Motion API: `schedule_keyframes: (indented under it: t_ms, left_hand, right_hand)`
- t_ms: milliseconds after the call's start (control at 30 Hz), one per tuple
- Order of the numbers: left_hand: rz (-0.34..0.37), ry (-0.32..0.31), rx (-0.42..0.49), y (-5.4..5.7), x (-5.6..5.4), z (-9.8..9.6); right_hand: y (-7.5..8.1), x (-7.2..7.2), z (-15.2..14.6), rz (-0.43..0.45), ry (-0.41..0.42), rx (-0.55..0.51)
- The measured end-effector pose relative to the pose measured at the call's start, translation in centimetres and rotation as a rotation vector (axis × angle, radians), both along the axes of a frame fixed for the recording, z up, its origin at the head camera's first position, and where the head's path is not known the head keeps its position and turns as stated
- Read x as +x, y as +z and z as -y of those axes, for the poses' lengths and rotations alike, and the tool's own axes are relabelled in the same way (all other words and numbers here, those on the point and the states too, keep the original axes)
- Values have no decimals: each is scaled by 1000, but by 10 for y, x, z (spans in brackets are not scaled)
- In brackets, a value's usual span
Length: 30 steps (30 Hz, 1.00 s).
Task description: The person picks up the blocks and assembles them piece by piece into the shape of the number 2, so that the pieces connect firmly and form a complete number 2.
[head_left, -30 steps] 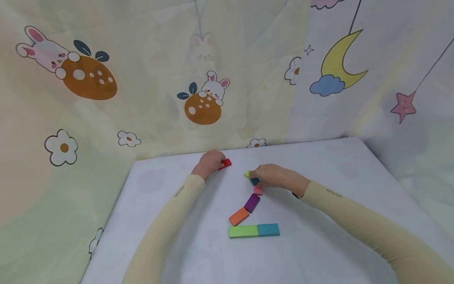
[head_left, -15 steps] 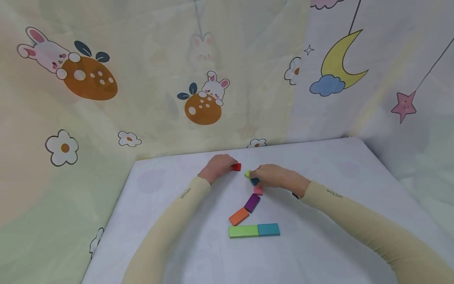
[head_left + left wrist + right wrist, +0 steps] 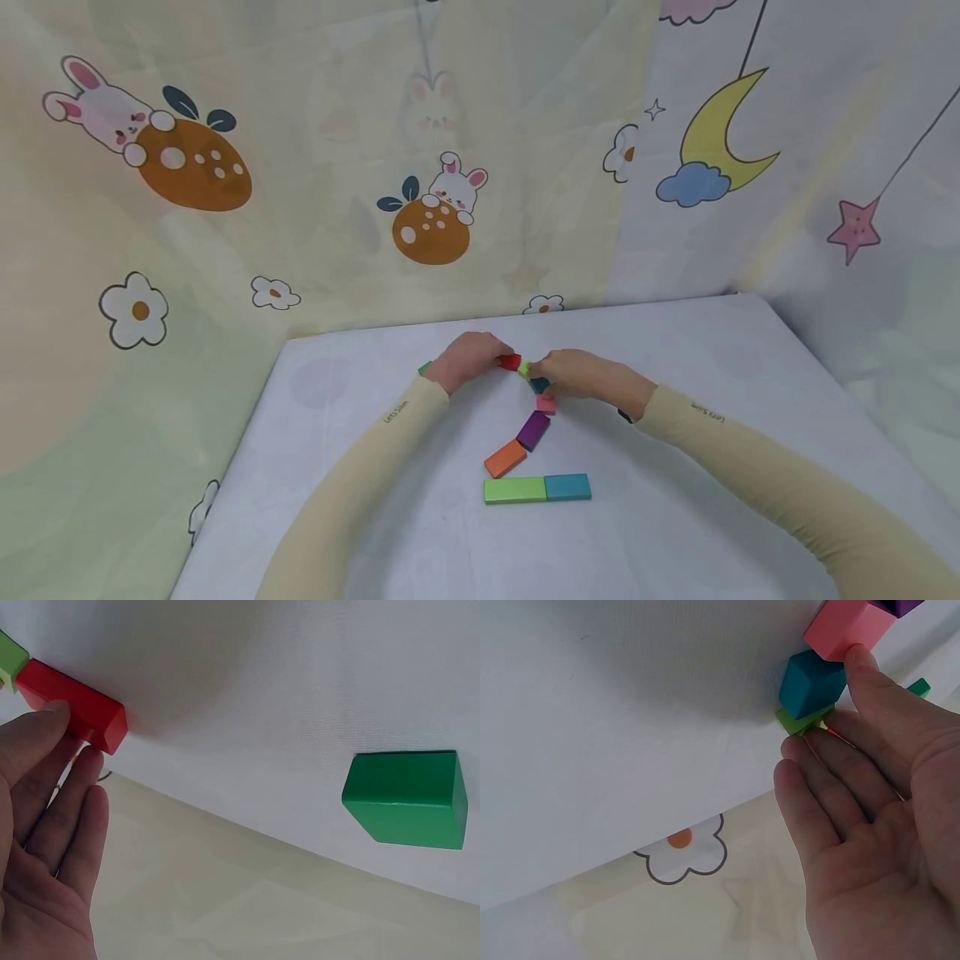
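My left hand pinches a red block between thumb and fingertips. One end of this block meets a light green block in the left wrist view. Across from it, my right hand rests at the curved row, its thumb against a pink block and its fingertips at the light green one. A teal block stands between those two. Toward me the row carries on with a purple block and an orange block.
A green block stands apart behind the left wrist. Nearer me, a long light green block and a blue block lie end to end. A printed cloth hangs behind the white table.
My left hand has slid the red block rightward and toward me, up to the light green block. The green block has come into sight behind the left wrist. My right hand has stayed put.
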<state>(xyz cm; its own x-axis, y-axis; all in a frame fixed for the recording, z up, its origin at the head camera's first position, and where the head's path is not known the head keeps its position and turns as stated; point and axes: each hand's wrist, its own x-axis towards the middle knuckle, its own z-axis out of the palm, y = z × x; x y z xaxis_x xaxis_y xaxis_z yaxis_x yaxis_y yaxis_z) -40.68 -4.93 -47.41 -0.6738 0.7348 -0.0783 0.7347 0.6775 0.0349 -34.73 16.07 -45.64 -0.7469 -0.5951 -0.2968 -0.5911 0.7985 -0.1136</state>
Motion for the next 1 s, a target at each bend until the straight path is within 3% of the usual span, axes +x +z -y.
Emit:
schedule_keyframes:
  t_ms: [667, 1000]
  left_hand:
    - [73, 48, 17, 3, 6, 0]
    - [68, 62, 43, 3, 9, 0]
  right_hand:
    - [-2, 0, -1, 9, -2, -18]
    - [-2, 0, -1, 23, -14, -32]
